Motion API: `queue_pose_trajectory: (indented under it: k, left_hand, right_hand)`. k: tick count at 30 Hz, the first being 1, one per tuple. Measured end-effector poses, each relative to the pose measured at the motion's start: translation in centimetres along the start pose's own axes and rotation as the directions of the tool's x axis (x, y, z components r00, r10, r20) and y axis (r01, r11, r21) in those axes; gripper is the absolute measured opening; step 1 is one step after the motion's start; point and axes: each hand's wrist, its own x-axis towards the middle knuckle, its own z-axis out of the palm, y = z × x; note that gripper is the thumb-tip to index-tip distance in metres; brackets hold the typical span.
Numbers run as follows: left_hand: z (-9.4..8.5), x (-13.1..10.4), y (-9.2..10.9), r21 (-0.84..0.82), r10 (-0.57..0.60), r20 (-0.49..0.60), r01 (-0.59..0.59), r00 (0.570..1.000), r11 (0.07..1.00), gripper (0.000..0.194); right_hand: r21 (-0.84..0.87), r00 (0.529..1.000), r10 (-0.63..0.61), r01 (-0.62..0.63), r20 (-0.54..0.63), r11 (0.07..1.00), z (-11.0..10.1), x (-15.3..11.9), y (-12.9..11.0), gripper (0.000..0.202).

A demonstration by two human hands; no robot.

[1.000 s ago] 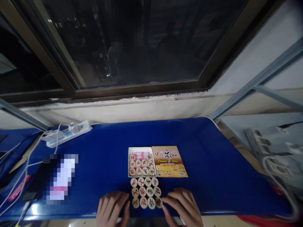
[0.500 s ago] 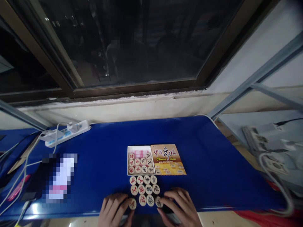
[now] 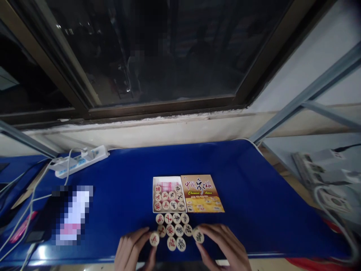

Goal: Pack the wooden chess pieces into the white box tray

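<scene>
My left hand (image 3: 135, 248) pinches a round wooden chess piece with a red character (image 3: 154, 239) between thumb and fingers. In my right hand (image 3: 224, 244) is another chess piece, marked with a black character (image 3: 198, 236). Both pieces look lifted off the blue table. Between the hands lie several more Chinese chess pieces (image 3: 178, 230) in close rows, some red, some black. Just beyond them sits an open white box (image 3: 154, 188) with more pieces in its nearer part. Against its right side rests the printed lid (image 3: 201, 192) reading "Chinese chess".
The blue table (image 3: 239, 169) reaches back to a wall under a dark window. At the left are a white power strip (image 3: 84, 163), trailing cables and a blurred-out phone-like object (image 3: 73, 214). Another power strip (image 3: 321, 180) lies on a surface at the right, near a metal frame bar (image 3: 282, 113).
Both hands have risen from the nearest row, each taking its end piece up and outward: the red one left, the black one right. The view has shifted slightly.
</scene>
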Motion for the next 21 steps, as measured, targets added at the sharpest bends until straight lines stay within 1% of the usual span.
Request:
queue_pose_trajectory:
  k: [2,3,5,8,10,12,17,21]
  left_hand:
    - [0.4,2.4,-0.2,-0.049,0.031,0.042,-0.029,0.999,0.998,0.024]
    - [0.8,3.6,-0.4,-0.069,0.067,0.060,-0.063,0.996,0.996,0.025]
    - [1.9,6.0,-0.8,-0.103,0.104,0.079,-0.095,0.991,0.990,0.026]
    - [3.6,8.2,-1.2,-0.125,0.119,0.083,-0.108,0.989,0.986,0.024]
    - [4.4,8.7,-1.3,-0.135,0.116,0.087,-0.104,0.989,0.985,0.022]
    - [4.7,8.7,-1.3,-0.143,0.114,0.088,-0.101,0.990,0.985,0.023]
    - [4.5,8.3,-1.1,-0.146,0.108,0.091,-0.094,0.990,0.985,0.024]
    - [4.6,8.2,-1.2,-0.154,0.112,0.113,-0.094,0.987,0.984,0.025]
  right_hand:
    - [0.030,1.000,-0.013,0.013,-0.024,0.999,0.8,1.8,0.2,0.033]
    - [0.047,0.999,-0.020,0.022,-0.037,0.999,1.3,2.8,0.2,0.034]
    - [0.096,0.998,-0.031,0.036,-0.046,0.995,2.4,4.7,0.4,0.035]
    - [0.120,0.998,-0.041,0.047,-0.057,0.992,3.8,6.7,0.8,0.038]
    - [0.128,0.998,-0.036,0.043,-0.060,0.991,4.4,7.0,1.1,0.040]
    - [0.138,0.998,-0.026,0.034,-0.061,0.990,4.7,6.8,1.3,0.043]
    - [0.170,0.999,-0.006,0.015,-0.051,0.985,4.9,6.0,1.4,0.054]
    - [0.184,1.000,-0.002,0.006,-0.024,0.983,4.9,6.1,1.4,0.057]
